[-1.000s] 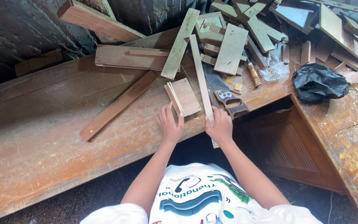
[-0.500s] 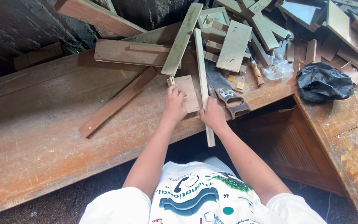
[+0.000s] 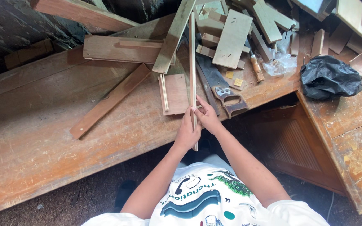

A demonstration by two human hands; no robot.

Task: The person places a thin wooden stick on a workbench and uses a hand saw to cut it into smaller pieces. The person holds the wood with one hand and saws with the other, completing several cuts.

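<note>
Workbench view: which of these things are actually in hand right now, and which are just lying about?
In hand:
- long thin pale wooden strip, gripped at its near end by left hand and right hand

Lying about:
- small square brown board
- handsaw with wooden handle
- crumpled black plastic bag
- long flat reddish plank
- pile of pale wood offcuts

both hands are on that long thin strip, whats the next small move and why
Probably draw the thin strip toward the body: both hands, left hand and right hand, grip its near end, while its far end lies among the piled offcuts beside the handsaw.
</note>
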